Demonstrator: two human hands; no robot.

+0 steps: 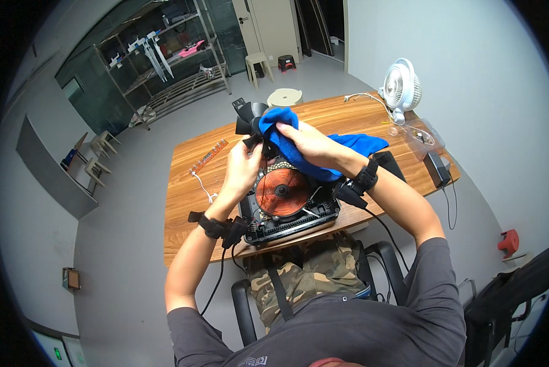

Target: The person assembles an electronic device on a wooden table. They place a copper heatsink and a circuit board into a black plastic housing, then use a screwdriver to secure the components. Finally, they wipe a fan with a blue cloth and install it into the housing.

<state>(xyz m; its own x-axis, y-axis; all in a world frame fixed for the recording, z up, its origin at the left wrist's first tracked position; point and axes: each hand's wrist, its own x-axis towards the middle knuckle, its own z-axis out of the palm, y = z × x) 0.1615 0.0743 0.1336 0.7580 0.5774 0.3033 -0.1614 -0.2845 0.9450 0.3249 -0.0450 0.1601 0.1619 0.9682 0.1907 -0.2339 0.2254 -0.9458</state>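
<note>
Seated person, 2 bare hands raised over a wooden surface. Left hand closed in a grip on a black fan, fingers curled around its lower part, fan held up above the far edge of an opened cooker. Right hand closed, clutching a blue cloth and pressing it against the fan; cloth wraps over the fan's right side and trails down and right, its tail lying on the surface. Cooker is a black open housing near the surface's near edge, top off; inside it a round copper coil sits in the middle, with wires and small parts around it, too small to tell apart. Both wrists carry black straps with cables hanging down. Clear plastic container at the right end of the surface, contents too blurred to tell. White desk fan stands beside it at the far right corner, white cable running left from it. Black adapter near the right edge. Orange strip and a white cord lie on the left part, well apart from the cooker. Round beige stool behind the surface. Metal rack by the far wall.
</note>
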